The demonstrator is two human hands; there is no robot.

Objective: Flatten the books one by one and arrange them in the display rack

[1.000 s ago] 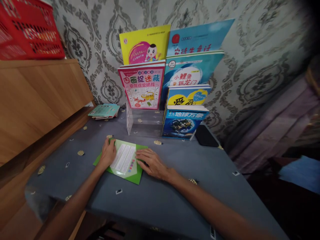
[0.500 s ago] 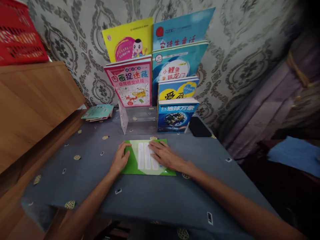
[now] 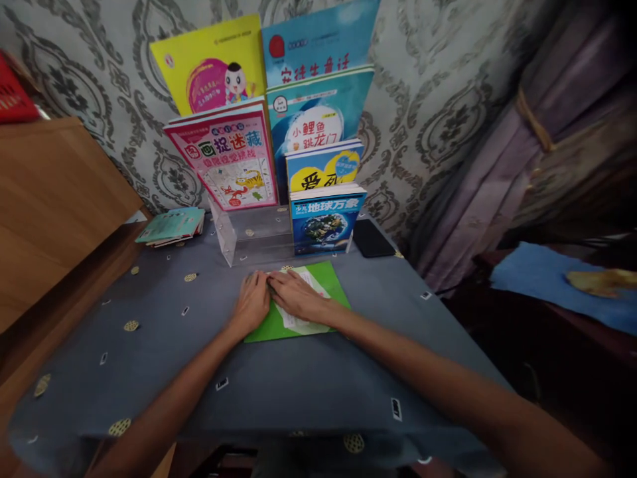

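I saw green book (image 3: 296,324) flat on table (image 3: 298,382) before rack (image 3: 227,240), long axis left-right, right end angled slightly away. My right hand (image 3: 297,296) lay uncurled on top; left hand (image 3: 253,303) touched left edge, couldn't tell if gripping.

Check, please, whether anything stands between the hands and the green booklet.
Nothing visible does: the left hand is at the left edge of the green booklet, and the right hand lies on it.
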